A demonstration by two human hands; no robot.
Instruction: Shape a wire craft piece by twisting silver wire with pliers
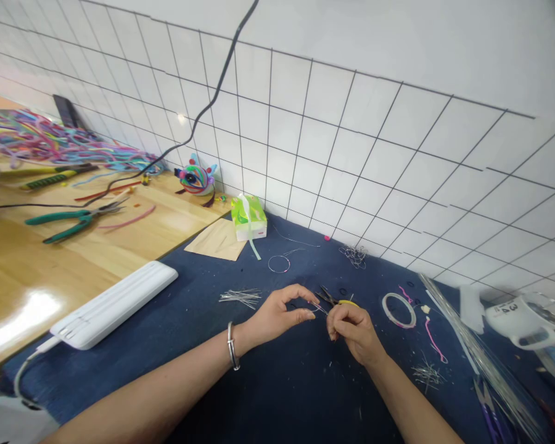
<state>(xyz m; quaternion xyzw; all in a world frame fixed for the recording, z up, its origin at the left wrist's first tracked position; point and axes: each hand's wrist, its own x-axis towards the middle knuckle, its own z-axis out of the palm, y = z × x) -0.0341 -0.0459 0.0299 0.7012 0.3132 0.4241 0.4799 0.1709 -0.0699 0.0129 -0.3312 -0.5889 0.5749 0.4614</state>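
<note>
The thin wire (322, 310) sits between the two hands, at about eight o'clock from the scissors (334, 301). It looks light, springy and easily bent, so a fingertip hold near an end should suit it. The right hand's (355, 332) fingers pinch it closed; the left hand's (282, 313) thumb and forefinger stand slightly parted beside it.

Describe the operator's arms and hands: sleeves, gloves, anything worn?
Both the left hand and right hand are ungloved. A shiny, silver-coloured bangle circles the left wrist; nothing is visible on the right wrist. No sleeves show on the visible parts of the arms, and no rings can be made out.
</note>
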